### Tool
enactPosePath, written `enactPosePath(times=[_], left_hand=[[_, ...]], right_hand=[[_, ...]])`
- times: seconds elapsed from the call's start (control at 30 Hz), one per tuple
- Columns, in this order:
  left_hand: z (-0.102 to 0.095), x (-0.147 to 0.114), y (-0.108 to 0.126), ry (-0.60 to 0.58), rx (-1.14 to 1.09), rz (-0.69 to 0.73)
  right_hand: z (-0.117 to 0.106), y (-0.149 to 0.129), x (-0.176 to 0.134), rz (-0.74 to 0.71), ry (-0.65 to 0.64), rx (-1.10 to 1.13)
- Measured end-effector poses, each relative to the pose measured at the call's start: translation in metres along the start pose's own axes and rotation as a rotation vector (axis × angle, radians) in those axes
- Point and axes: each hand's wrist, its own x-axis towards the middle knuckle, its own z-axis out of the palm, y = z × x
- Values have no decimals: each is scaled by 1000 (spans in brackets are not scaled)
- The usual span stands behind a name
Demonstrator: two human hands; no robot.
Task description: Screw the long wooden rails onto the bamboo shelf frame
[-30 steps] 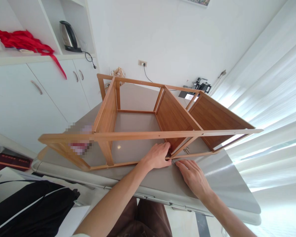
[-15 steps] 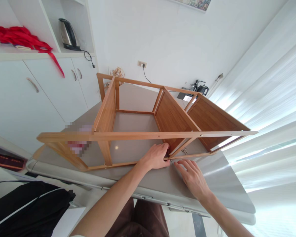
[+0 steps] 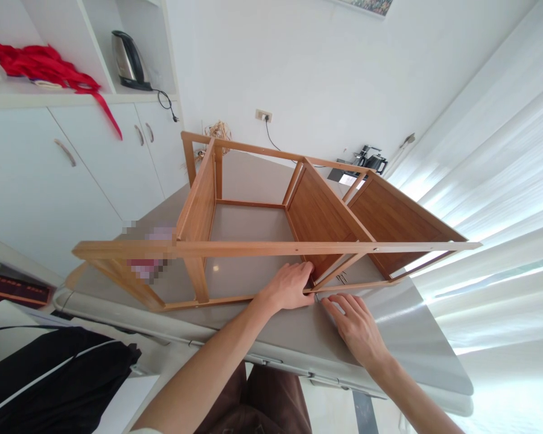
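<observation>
A wooden shelf frame lies on its side on the grey table, its panels standing upright. My left hand is closed around the frame's lower rail, beside the foot of the middle shelf panel. Close to its right is my right hand, thumb and fingers pinched together at the rail's outer side. A thin metal piece shows at those fingertips; it is too small to tell whether it is a screw or a hex key. Several small screws lie loose on the table, behind the rail.
The grey table has a rounded right corner near the white curtains. A black bag sits at the lower left. Shelves at the back left hold a kettle and red ribbon. A coffee machine stands behind the frame.
The whole view has shifted slightly, so the frame appears a little further right. Both hands keep the same places at the lower rail.
</observation>
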Motion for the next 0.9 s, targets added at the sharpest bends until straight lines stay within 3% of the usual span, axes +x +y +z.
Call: enactPosePath(times=[0.4, 0.63, 0.9], left_hand=[[-1, 1, 1, 0, 40, 3], [-2, 1, 1, -8, 29, 2], [-2, 0, 3, -27, 36, -22]], right_hand=[[-12, 4, 18, -108, -69, -71], [-14, -4, 26, -192, -110, -228], [-5, -4, 12, -94, -85, -167]])
